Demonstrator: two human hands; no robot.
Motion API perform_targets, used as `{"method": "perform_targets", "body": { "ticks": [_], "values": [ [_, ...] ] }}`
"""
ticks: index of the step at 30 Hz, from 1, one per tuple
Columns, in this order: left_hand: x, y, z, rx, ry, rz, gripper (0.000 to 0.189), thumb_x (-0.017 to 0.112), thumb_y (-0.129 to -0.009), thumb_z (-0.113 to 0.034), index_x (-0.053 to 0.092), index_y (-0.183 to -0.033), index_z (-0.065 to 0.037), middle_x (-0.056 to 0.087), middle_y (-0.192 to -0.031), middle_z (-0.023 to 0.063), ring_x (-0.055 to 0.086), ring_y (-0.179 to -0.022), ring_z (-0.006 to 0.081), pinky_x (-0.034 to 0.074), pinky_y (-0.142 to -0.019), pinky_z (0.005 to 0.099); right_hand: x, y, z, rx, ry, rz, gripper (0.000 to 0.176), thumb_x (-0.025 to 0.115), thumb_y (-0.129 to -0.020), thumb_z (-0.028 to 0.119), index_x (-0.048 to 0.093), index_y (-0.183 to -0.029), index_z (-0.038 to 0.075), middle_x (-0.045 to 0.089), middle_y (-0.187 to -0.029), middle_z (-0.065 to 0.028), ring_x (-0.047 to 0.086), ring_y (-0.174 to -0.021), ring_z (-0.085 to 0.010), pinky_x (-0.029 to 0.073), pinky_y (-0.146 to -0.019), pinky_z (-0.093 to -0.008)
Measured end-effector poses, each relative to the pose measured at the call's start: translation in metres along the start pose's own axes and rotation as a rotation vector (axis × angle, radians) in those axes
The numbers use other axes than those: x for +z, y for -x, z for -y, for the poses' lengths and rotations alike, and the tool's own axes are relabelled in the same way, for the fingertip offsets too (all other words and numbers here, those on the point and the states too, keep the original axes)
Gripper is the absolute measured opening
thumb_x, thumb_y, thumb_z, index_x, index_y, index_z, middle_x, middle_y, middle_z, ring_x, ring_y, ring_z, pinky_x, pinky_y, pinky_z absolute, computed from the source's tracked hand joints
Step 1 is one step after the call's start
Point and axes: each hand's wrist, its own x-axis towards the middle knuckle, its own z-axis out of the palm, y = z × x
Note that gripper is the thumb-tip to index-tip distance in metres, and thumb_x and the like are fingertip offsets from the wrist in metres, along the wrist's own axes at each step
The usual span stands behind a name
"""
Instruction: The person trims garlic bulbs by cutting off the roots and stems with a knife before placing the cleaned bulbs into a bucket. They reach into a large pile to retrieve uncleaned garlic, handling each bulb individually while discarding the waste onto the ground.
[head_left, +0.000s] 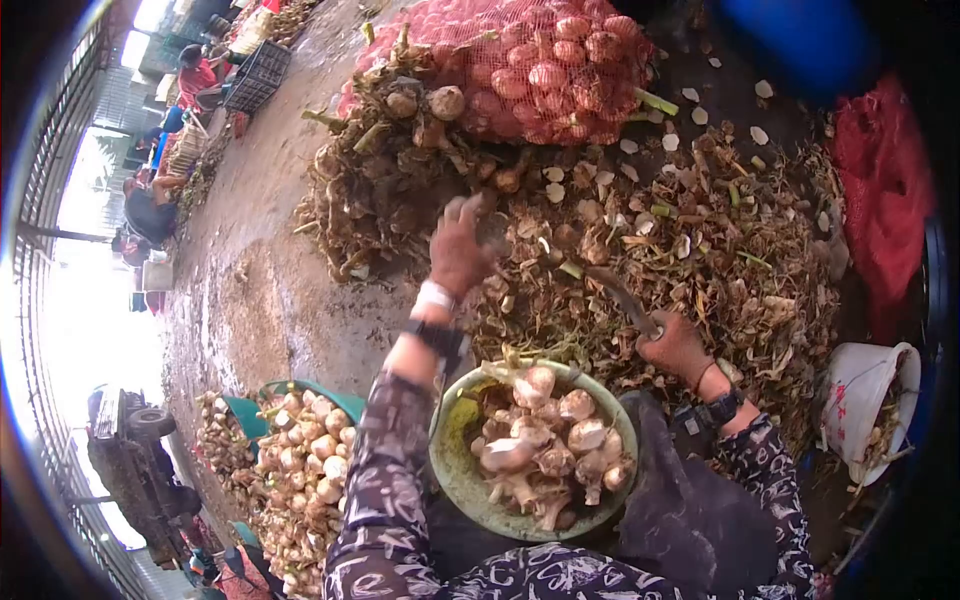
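Note:
My left hand (462, 250), in a brown glove, reaches over the edge of a heap of untrimmed garlic (375, 170) with its fingers apart and nothing held. My right hand (677, 350), gloved too, is closed around the handle of a curved knife (625, 300), whose blade points up and left over a pile of cut stalks and peel (700, 250). Below both hands, a green bowl (460, 480) of garlic bulbs (545, 435) rests at my lap.
A red mesh sack of garlic (530, 75) lies at the top. Trimmed bulbs (310, 450) are heaped at lower left. A white bucket (860, 410) and red netting (880, 190) are at right. People (150, 205) sit at far left, near a black crate (258, 78) and a vehicle (135, 460).

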Motion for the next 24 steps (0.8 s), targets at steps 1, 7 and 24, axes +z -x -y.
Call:
{"method": "perform_targets", "body": {
  "ticks": [1,7,24],
  "values": [
    [0.051,-0.015,0.042,-0.078,-0.118,0.110,0.053,0.066,-0.077,-0.024,0.046,-0.124,-0.012,0.052,-0.118,0.0159,0.056,-0.103,0.0352,0.050,-0.081,0.0423,0.000,-0.001,0.000,0.070,0.017,0.099,0.028,0.063,-0.070,0.024,0.064,-0.088,0.003,0.060,-0.067,-0.0181,0.059,-0.063,-0.0347,0.048,-0.061,-0.0418],
    [0.072,-0.066,0.043,-0.324,-0.171,0.496,0.038,0.051,-0.086,-0.036,0.055,-0.120,-0.018,0.059,-0.110,0.0175,0.062,-0.091,0.0377,0.050,-0.080,0.0457,-0.004,0.002,-0.021,0.132,0.069,0.075,0.026,0.063,-0.069,0.025,0.060,-0.082,0.002,0.056,-0.066,-0.0191,0.054,-0.061,-0.0342,0.045,-0.061,-0.0430],
    [-0.016,0.084,-0.108,0.027,0.943,0.085,0.029,0.071,-0.081,-0.026,0.063,-0.099,-0.004,0.064,-0.082,0.0029,0.060,-0.071,0.0101,0.048,-0.058,0.0238,-0.026,0.023,0.114,-0.640,0.111,-0.313,0.027,0.072,-0.064,0.015,0.051,-0.079,0.006,0.054,-0.065,-0.0141,0.059,-0.063,-0.0350,0.044,-0.052,-0.0413]
  ]
}}
